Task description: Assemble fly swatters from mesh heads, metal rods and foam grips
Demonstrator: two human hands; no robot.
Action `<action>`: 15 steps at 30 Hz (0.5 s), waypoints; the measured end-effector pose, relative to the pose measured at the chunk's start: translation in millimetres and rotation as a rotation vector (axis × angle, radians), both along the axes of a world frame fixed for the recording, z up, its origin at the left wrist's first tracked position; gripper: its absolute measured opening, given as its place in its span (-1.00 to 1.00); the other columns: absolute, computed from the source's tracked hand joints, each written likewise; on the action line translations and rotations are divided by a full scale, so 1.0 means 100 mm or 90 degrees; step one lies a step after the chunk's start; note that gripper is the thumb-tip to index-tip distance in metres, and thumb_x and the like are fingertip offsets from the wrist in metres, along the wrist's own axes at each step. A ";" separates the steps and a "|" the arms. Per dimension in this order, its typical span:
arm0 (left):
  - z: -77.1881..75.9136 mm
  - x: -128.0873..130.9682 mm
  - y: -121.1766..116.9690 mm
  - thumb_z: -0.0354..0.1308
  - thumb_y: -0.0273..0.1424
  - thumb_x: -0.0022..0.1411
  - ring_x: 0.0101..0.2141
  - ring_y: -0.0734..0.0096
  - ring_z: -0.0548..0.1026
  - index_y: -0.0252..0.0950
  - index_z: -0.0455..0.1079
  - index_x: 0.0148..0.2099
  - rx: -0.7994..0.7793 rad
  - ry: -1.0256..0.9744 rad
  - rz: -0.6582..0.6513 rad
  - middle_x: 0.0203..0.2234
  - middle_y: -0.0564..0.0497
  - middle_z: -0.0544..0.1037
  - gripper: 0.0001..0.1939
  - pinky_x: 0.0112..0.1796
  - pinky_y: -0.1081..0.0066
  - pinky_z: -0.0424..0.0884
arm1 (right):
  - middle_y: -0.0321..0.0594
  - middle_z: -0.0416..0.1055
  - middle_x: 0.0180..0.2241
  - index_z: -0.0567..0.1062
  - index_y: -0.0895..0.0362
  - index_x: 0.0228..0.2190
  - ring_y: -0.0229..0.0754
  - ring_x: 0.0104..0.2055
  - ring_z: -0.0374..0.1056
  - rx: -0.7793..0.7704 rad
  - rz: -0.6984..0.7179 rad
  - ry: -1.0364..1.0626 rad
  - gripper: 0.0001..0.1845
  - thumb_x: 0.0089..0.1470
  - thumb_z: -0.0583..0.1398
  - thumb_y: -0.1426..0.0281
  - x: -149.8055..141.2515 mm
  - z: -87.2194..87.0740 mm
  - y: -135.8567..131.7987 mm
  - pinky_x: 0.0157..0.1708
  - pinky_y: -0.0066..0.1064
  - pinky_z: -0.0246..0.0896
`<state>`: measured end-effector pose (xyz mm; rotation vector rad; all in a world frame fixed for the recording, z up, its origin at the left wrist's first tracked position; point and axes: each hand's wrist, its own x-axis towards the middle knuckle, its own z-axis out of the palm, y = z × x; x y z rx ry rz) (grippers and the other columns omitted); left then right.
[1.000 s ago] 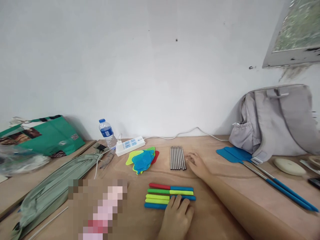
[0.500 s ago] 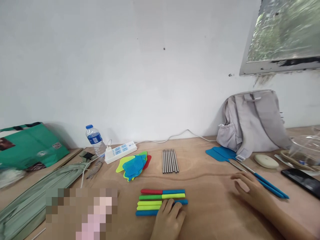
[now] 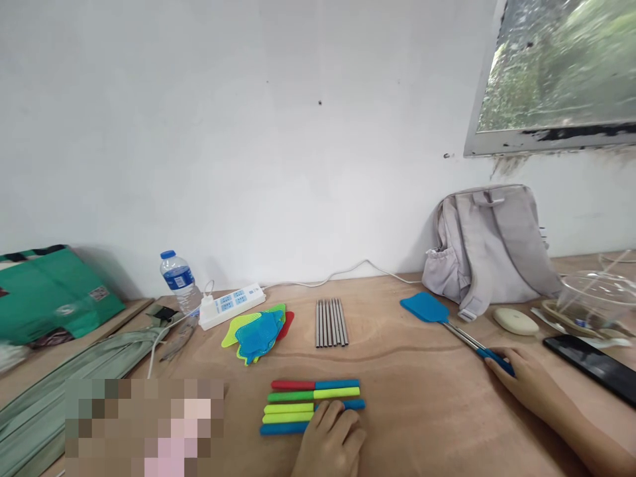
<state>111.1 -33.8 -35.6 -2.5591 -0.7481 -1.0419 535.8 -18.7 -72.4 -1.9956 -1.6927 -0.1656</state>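
Note:
My left hand (image 3: 330, 434) lies over the right part of a row of coloured fly swatter handles, its fingers curled down on them and hiding their ends. The row includes a red and blue handle pair (image 3: 293, 385), a green and yellow pair (image 3: 291, 396), yellow handles (image 3: 288, 418) and a blue one (image 3: 283, 429). My right hand (image 3: 519, 377) is closed on the blue handles of two blue fly swatters (image 3: 424, 307), which lie close together with their heads overlapping. Behind the row are several metal tubes (image 3: 330, 324) and a pile of coloured swatter heads (image 3: 258, 334).
A power strip (image 3: 232, 306) and a water bottle (image 3: 179, 278) stand at the back left, near a green bag (image 3: 54, 291). At the right are a grey backpack (image 3: 491, 248), a cream oval object (image 3: 515, 321), a black phone (image 3: 589, 368) and a clear plastic container (image 3: 596, 291).
My right hand, earlier hovering beside the blue swatters, has come down onto their handles. The two swatter heads, offset before, now overlap. My left hand stays at the row; the view has shifted slightly.

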 end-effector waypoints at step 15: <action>0.36 0.04 -0.02 0.03 -0.50 0.08 -0.05 0.39 0.29 -0.13 0.37 -0.16 0.127 -0.048 0.044 -0.17 0.09 0.43 -0.73 0.01 0.34 0.12 | -0.08 0.40 -0.27 0.35 0.08 -0.27 -0.03 -0.21 0.34 0.058 0.144 0.064 -0.67 0.02 -0.01 0.14 -0.51 0.49 -0.08 -0.23 -0.25 0.23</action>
